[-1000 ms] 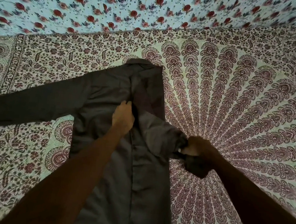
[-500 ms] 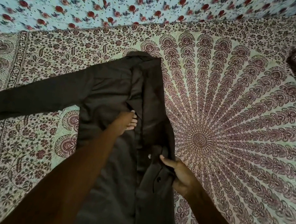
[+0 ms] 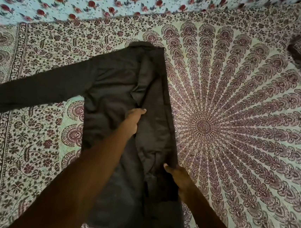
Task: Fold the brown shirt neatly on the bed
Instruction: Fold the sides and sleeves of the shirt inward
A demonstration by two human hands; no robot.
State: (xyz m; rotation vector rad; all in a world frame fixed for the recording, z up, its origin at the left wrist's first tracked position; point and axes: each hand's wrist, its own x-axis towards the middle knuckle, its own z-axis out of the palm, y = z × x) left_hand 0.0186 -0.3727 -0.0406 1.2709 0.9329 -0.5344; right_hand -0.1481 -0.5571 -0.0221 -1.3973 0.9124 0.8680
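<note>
The brown shirt [image 3: 114,95] is laid out lengthwise on the bed [image 3: 237,122], collar at the far end, right side and its sleeve folded in over the middle, left sleeve [image 3: 34,91] stretched out flat to the side. The left hand [image 3: 133,120] is pressed down on the chest area with fingers flat, pinning the fold rather than gripping. The right hand [image 3: 178,175] rests on the folded edge lower down, thumb over the cloth; can't tell if it's actually pinching it. The fabric looks thin, light and floppy (there's some bunching near the right hand), so I'd guess it won't hold a crease unless smoothed. For the next fold I'd grab the left sleeve near the cuff and at the shoulder seam.
</note>
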